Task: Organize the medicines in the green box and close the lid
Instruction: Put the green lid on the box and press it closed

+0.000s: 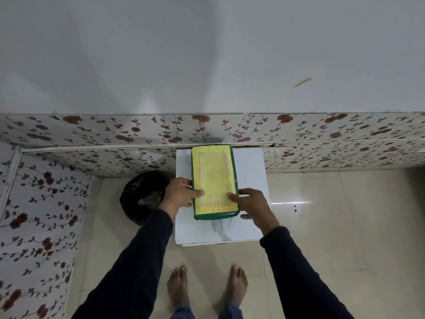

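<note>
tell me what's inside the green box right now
Nothing inside shows: the green box is shut under its yellow-labelled lid, with the left hand and right hand on it. Any medicines are hidden.

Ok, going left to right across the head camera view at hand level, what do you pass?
Flowered wall → black bin → left hand → green box with its yellow lid → right hand → bare floor tiles.

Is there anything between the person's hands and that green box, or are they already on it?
Nothing visible is in the way. The left hand rests against the left side of the green box, thumb over the yellow lid. The right hand lies on the lid's near right corner. The lid looks down on the box.
</note>
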